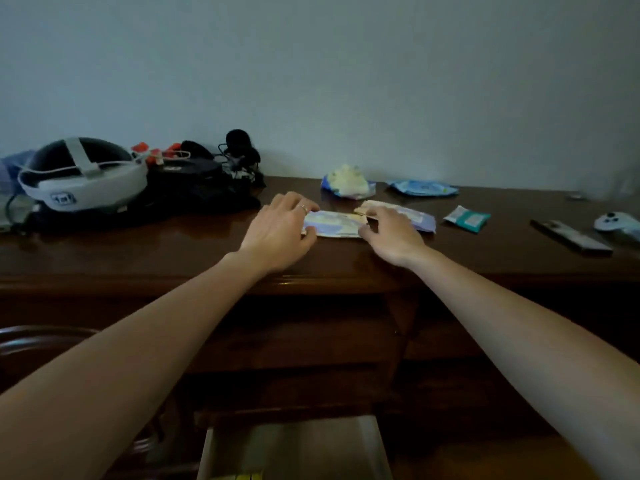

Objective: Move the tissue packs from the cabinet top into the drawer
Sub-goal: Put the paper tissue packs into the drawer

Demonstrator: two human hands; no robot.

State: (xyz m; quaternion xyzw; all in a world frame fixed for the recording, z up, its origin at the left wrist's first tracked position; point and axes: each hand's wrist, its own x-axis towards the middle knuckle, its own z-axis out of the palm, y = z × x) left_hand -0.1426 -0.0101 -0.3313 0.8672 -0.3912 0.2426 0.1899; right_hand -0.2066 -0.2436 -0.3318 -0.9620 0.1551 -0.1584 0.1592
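Head view, dim light. Both hands on the cabinet top (173, 251), working the same tissue pack (334, 225). Left hand (277, 230) grips the pack's left end: fingers curled over the far edge, thumb at the near edge. Right hand (389, 233) is at the pack's right end, thumb and fingers closing in on it; whether it has a full pinch is hard to tell, as the fingertips are hidden behind the knuckles. A second pack (401, 213) lies just beyond the right fingers, overlapping or touching the first one; the exact contact is unclear.

More packs past the fingertips: a crumpled pale one (348, 183) beyond and between both hands, a blue flat pack (422, 188) beyond and to the right of the right fingers, a small teal pack (467, 218) well to the right of them. All are on the top, none seen in the drawer (294, 448), which is open below the wrists, near the body. Something yellow shows at its near edge, not identifiable.

Step in hand, as judged: first pickup. To do it well, get the thumbs under the near edge, since the film is slippery and the pack is flat on glossy wood. Lift level so the second pack doesn't drag along, or else take both as a stack on purpose. Then pull straight back toward the body and down; the drawer sits under the forearms, so clear the cabinet's front edge before lowering.

Risk: soft pack buckles if squeezed at the ends only.
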